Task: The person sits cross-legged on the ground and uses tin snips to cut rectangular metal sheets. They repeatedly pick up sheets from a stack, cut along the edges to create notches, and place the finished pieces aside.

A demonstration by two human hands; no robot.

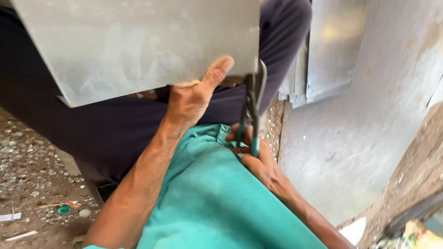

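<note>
Right now your left hand (191, 99) grips the lower edge of the grey metal sheet (138, 46), thumb pressed flat up against its face and the other fingers curled out of sight behind it. That sheet rests across your lap, over the dark trousers (92, 124), and its lower right corner sits just above the tin snips (251, 108). Your right hand (254, 157) has its fingers wrapped around the green-handled grips, and the blades stand at the sheet's right edge, touching it near the bottom corner; whether they are closed on the metal you cannot tell. To your right, more stacked metal sheets (327, 55) lean against the grey wall (369, 129), close to the snips, so room on that side is tight. To your left the speckled floor (32, 175) lies open, with only small scraps and a green cap (64, 209).
</note>
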